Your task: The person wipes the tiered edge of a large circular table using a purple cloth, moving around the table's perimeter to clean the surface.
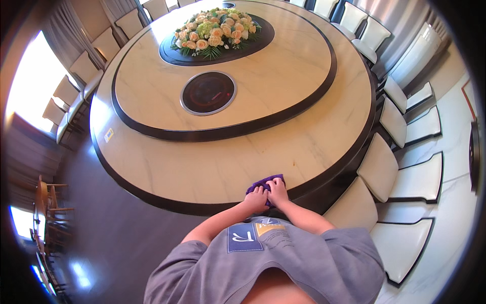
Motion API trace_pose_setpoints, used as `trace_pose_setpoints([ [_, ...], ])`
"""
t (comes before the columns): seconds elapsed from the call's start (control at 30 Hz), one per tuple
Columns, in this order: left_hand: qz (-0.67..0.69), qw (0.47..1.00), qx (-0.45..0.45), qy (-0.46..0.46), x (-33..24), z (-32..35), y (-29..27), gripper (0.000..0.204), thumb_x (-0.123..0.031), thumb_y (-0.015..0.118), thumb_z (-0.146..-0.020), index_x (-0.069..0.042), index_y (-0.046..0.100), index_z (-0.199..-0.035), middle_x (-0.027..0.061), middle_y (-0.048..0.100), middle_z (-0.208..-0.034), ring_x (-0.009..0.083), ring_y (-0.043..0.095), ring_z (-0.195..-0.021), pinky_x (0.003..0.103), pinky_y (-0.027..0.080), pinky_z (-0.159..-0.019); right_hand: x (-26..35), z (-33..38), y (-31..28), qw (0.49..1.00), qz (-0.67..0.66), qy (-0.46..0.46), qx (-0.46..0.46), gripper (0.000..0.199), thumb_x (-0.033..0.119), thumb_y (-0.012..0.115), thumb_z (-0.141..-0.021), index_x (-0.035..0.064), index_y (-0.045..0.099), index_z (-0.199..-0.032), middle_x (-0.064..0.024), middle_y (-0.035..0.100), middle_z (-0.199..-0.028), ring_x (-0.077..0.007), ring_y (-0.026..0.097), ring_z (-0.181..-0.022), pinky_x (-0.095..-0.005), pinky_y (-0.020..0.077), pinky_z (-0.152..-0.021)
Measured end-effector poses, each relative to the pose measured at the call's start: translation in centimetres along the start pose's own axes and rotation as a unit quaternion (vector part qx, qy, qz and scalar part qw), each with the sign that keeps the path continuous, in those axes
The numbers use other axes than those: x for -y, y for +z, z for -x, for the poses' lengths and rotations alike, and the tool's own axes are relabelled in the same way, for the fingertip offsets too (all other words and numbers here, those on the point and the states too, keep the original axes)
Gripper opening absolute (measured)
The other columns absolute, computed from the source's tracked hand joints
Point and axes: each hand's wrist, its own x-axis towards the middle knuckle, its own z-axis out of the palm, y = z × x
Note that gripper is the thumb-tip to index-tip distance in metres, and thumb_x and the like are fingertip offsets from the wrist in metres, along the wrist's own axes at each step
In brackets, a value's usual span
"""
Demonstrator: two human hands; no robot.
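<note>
At the near edge of a large round cream table (202, 172), both hands are together on a bunched purple cloth (263, 181). My left hand (256, 199) grips its near left side with curled fingers. Beside it, slightly farther forward, my right hand (277, 190) presses on the cloth with its fingers bent over it. Part of the cloth is hidden beneath the hands. Small brownish specks (294, 163) mark the tabletop just beyond and to the right of the cloth.
A raised, dark-rimmed centre (283, 86) carries a round black glass hotplate (208, 93) and a flower arrangement (215, 31). A small yellow-and-white card (109, 135) lies at the left. White chairs (377, 167) stand close on my right; others line the left and far sides.
</note>
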Motion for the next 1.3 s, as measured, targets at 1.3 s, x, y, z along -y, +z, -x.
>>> trace_pose_setpoints([
  [1.3,-0.015,0.976,-0.084,-0.201,6.1,14.5,6.9,0.074,-0.036,0.069,-0.077,-0.006,0.041,-0.139,0.0256,0.032,-0.147,0.0413,0.032,-0.136,0.048,0.030,-0.108,13.2,8.3,4.9,0.943,0.212,-0.140,0.216,0.079,0.044,0.066,-0.081,0.0076,0.035,-0.143,-0.0283,0.021,-0.149,-0.0445,0.028,-0.135,-0.0498,0.0313,-0.108],
])
